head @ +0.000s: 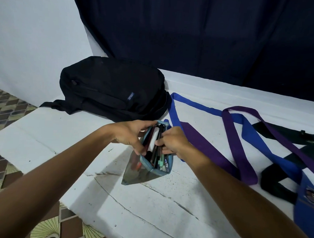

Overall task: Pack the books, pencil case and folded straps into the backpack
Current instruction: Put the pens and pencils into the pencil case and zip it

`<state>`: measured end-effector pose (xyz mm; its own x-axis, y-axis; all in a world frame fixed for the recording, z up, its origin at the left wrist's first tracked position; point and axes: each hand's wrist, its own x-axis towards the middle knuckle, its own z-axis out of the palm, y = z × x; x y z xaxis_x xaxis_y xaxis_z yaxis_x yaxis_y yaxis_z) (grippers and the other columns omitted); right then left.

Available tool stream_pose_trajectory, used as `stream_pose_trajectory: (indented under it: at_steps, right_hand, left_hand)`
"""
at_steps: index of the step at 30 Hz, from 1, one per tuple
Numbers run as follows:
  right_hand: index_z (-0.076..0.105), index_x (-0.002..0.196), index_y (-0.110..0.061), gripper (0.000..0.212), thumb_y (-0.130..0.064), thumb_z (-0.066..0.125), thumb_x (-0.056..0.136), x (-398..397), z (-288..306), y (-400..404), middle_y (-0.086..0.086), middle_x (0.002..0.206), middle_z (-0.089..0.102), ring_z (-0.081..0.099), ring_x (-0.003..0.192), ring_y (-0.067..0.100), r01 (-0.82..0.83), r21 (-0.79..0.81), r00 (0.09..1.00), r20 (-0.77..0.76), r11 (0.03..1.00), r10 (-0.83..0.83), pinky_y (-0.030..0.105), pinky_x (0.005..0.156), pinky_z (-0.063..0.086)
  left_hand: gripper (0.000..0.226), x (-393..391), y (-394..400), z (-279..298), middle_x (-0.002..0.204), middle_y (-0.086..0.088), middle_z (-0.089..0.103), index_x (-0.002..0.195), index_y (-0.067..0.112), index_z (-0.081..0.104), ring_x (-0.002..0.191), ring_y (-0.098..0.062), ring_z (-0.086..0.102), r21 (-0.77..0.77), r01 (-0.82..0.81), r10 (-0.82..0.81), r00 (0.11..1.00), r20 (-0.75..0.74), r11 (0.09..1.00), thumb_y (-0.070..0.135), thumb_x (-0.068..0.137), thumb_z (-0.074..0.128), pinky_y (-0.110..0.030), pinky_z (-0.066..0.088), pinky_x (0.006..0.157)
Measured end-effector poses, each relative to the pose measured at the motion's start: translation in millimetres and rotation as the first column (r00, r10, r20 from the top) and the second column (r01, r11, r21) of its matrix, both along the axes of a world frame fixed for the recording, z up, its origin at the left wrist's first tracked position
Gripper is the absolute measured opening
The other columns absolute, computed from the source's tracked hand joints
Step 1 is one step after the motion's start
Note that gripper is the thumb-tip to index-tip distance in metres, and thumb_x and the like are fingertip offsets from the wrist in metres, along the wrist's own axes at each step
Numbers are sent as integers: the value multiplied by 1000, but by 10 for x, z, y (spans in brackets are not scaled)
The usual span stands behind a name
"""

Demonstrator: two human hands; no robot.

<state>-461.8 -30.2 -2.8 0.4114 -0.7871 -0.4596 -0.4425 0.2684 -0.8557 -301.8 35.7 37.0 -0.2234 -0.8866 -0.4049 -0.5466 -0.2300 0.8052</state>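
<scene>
The white tabletop [166, 201] carries everything, and the black backpack [110, 88] lies flat at its far left, looking zipped, with no opening on show. To the right the straps [246, 140] sprawl unfolded, blue, purple and black crossing one another, and a blue bag [308, 199] sits at the right edge; no books are in view. Nearest, between pack and viewer, the pencil case [156, 151] lies open on the tabletop, its mouth gaping and its clear side flap splayed toward the viewer. The left hand [131, 134] grips the case's left wall, fingers curled over the rim. The right hand [175, 141] pinches the pens [158, 151] inside, fingertips among them. The step in hand looks like settling the contents so the case can close. To do it well, I would lay the pens lengthwise and below the zip line, press the white one down with the rest, then hold the rim taut with the left hand while the right draws the zip along, so that nothing snags or spills. The backpack will then need opening.
</scene>
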Motion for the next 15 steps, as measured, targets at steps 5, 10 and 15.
stream_pose_trajectory:
  at_steps: [5,10,15]
  right_hand:
    - [64,90,-2,26,-5,83,73,-45,-5,27,18,82,72,67,55,22,41,-100,997,-54,994,-46,22,43,50]
    - [68,91,1,18,-13,76,83,-81,-81,7,13,71,69,66,51,19,7,-151,997,-70,989,-18,25,48,56]
    - [65,88,3,17,-10,75,84,-98,-89,-22,14,66,66,64,46,18,-16,-123,998,-65,992,8,25,44,54]
  left_hand:
    - [101,29,24,-24,133,-10,56,144,29,42,123,-30,56,0,-23,23,1000,-19,1000,-9,58,82,-63,49,93]
    - [102,6,30,-64,133,-8,57,145,31,41,121,-42,55,5,-52,52,998,-20,999,-11,62,82,-60,53,88]
    - [99,-109,52,-61,144,-1,43,151,25,33,116,-31,61,-7,-92,92,995,39,996,-10,70,78,-31,59,66]
